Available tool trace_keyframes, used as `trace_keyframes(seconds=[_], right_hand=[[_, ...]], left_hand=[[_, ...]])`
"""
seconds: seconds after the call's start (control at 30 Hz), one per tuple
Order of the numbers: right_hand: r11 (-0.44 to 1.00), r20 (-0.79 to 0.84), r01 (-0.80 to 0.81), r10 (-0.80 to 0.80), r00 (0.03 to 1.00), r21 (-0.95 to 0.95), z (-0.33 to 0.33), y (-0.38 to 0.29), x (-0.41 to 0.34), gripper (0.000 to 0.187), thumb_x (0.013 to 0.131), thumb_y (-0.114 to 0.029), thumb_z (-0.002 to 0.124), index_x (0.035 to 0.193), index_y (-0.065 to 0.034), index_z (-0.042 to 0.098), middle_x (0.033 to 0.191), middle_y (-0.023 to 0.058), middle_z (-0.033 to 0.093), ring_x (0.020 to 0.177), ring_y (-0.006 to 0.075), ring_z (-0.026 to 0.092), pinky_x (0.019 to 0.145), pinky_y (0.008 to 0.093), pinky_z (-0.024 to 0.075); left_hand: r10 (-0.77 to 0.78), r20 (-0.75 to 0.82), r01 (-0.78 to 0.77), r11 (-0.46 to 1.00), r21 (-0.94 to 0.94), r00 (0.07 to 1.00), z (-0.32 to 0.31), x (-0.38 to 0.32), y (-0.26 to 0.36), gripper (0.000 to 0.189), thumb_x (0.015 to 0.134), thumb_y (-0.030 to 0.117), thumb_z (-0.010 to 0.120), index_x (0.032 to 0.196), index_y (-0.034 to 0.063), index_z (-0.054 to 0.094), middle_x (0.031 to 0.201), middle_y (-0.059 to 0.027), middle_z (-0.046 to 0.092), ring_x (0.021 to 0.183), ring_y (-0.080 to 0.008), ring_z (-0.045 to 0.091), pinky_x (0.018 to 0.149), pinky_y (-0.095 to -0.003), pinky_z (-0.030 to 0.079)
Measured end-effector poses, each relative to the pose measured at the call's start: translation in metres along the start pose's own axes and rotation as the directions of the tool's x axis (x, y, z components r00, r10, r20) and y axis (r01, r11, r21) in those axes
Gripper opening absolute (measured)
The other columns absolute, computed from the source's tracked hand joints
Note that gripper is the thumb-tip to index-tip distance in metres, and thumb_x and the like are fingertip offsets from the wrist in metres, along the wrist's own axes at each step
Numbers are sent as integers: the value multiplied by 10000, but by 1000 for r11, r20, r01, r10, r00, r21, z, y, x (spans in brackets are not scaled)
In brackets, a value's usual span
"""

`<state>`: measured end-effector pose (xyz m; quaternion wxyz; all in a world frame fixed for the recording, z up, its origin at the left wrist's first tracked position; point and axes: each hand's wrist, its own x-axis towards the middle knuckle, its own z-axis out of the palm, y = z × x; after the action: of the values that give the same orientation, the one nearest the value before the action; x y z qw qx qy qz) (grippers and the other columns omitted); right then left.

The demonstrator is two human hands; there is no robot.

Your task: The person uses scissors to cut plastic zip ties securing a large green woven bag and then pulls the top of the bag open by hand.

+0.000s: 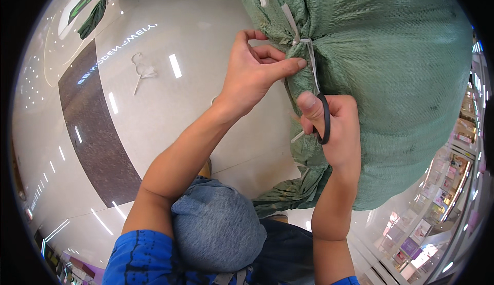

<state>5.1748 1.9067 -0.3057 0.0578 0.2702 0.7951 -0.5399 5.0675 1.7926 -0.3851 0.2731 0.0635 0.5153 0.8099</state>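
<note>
A large bulging green woven plastic sack (pixel 386 80) stands before me. Its gathered edge is bound with a white plastic tie (pixel 296 41), whose loose end points up. My left hand (pixel 256 67) pinches a fold of the sack just below the knot, thumb on top. In my right hand (pixel 335 127) are scissors with black handle loops (pixel 326 119), my thumb through one loop. Their narrow blades run up beside the fold and reach the tie; whether they are parted is unclear. Another pale strip end (pixel 298 136) sticks out beside my right fingers.
A white tie scrap (pixel 144 72) lies on the glossy tiled floor (pixel 185 130), left of a dark floor band (pixel 98 130). Another green bundle with a tied end (pixel 92 18) sits at the upper left. My denim-covered knee (pixel 218 225) is below my arms. Lit shop displays (pixel 420 227) line the right.
</note>
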Motion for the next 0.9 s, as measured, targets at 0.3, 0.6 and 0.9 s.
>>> trace_keyframes(seconds=[0.3, 0.6, 0.9], right_hand=[[1000, 46, -14, 14, 999, 5, -2, -6, -1, 670, 787, -518, 769, 451, -36, 444, 456, -55, 376, 468, 41, 338, 421, 260, 234], [997, 16, -49, 48, 999, 59, 1, -6, -2, 676, 793, -520, 763, 447, -45, 428, 456, -60, 361, 465, 40, 324, 422, 257, 224], [992, -19, -32, 34, 999, 121, 3, 2, 1, 657, 756, -443, 825, 442, -62, 392, 481, -89, 323, 477, 34, 282, 426, 262, 185]], left_hand=[[9, 22, -9, 1000, -28, 1000, -3, 2, -2, 715, 723, 81, 833, 1161, -96, 296, 797, -118, 642, 729, -160, 658, 675, -268, 547], [11, 30, -11, 1000, -29, 999, -3, 3, -1, 713, 718, 66, 835, 1158, -87, 296, 787, -118, 642, 726, -157, 653, 681, -267, 544], [21, 8, -21, 1000, 2, 1000, 0, -1, 1, 637, 729, 64, 809, 1141, -65, 342, 740, -72, 613, 665, -120, 590, 634, -239, 493]])
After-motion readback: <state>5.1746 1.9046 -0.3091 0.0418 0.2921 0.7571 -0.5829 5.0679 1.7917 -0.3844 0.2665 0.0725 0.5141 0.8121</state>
